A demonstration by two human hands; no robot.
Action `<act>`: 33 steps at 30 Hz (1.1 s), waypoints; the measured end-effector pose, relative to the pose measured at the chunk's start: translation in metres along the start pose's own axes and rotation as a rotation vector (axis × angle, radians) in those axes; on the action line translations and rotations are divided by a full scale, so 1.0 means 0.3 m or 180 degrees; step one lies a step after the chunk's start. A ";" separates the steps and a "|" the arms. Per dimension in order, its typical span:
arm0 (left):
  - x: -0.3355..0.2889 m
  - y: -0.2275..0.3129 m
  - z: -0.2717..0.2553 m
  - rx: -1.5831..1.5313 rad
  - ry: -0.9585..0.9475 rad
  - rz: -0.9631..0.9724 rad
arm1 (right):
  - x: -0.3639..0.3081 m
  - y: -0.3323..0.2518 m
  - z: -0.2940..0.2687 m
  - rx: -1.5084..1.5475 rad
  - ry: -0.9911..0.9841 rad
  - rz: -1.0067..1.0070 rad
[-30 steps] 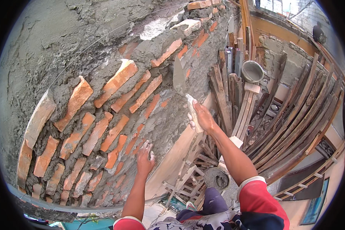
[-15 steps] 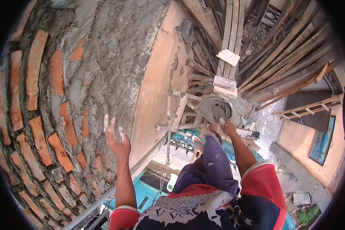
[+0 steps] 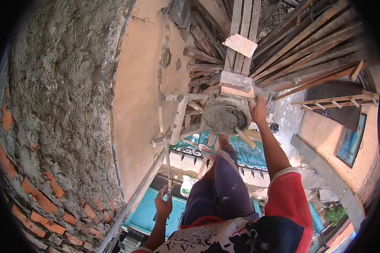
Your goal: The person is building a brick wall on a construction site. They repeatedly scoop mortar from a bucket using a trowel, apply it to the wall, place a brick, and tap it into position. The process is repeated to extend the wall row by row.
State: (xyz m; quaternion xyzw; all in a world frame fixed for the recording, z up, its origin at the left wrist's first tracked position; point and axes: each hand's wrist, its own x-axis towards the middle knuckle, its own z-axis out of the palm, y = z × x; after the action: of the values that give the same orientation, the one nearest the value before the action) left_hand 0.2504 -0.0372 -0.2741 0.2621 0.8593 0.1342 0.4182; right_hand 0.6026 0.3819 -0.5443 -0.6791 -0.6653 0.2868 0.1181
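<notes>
Fingers of the right hand (image 3: 259, 110): lying bent beside the bucket (image 3: 217, 102), grip not discernible. Right arm (image 3: 275, 151): pointing forward toward the bucket. Left hand (image 3: 163, 205): hanging low, left of the bucket, fingers curling beside a pole (image 3: 169, 177), hold unclear. Trowel handle (image 3: 245, 138): leaning over the bucket's near rim.

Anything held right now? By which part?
Cannot be told for certain: the right hand is at the bucket rim, the left hand at a pole's lower end. The pale tool handle is in neither.
</notes>
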 end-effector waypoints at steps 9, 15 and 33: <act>0.048 0.003 0.000 -0.0092 -0.0140 -0.0125 | 0.444 0.020 0.063 -0.0263 -0.1297 -0.0471; 0.244 0.342 -0.028 0.0612 -0.0465 0.1056 | 0.404 -0.253 -0.100 -0.1072 -0.0834 -0.0843; -0.024 1.532 -0.551 -0.4216 -0.0619 0.1545 | -0.436 -1.556 -1.042 0.0103 0.2235 -0.3918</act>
State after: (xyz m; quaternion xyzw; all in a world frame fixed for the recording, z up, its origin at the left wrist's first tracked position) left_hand 0.2792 0.3368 0.0388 0.1476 0.4733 0.6935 0.5227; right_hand 0.3899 0.3646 -0.0086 -0.2302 -0.8466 -0.0580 0.4763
